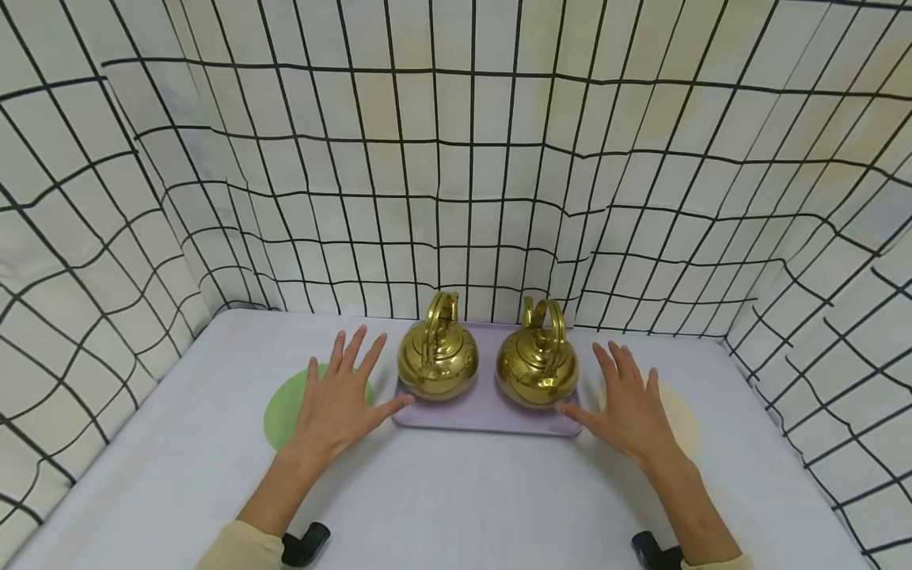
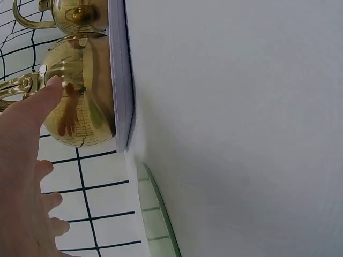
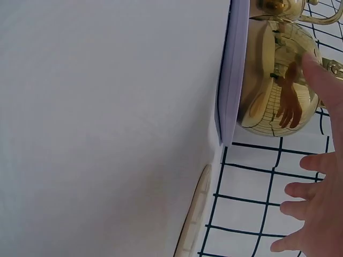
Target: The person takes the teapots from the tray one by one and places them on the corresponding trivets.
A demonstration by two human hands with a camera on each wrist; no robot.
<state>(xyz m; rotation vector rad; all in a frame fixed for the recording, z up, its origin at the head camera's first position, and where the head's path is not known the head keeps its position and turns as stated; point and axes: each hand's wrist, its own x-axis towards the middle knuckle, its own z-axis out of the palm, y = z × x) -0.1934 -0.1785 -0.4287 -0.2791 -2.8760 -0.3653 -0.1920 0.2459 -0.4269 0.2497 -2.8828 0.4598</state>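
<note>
Two shiny brass teapots stand side by side on a lilac tray [image 1: 488, 419]. My left hand [image 1: 338, 408], fingers spread, hovers left of the left teapot [image 1: 438, 364] with its thumb pointing toward it. To the right of the right teapot [image 1: 534, 372], my right hand [image 1: 630, 412] is spread too, its thumb tip overlapping the teapot's lower edge in the head view. Both hands hold nothing. In the left wrist view, the left teapot [image 2: 80, 107] mirrors a hand; the right teapot [image 3: 289, 101] does likewise in the right wrist view.
A green round mat [image 1: 281, 416] lies partly under the left hand's outline, and a cream round mat [image 1: 680, 419] behind the right. White cloth covers the table [image 1: 470, 507]. White walls with a black grid [image 1: 484, 174] enclose the back and sides.
</note>
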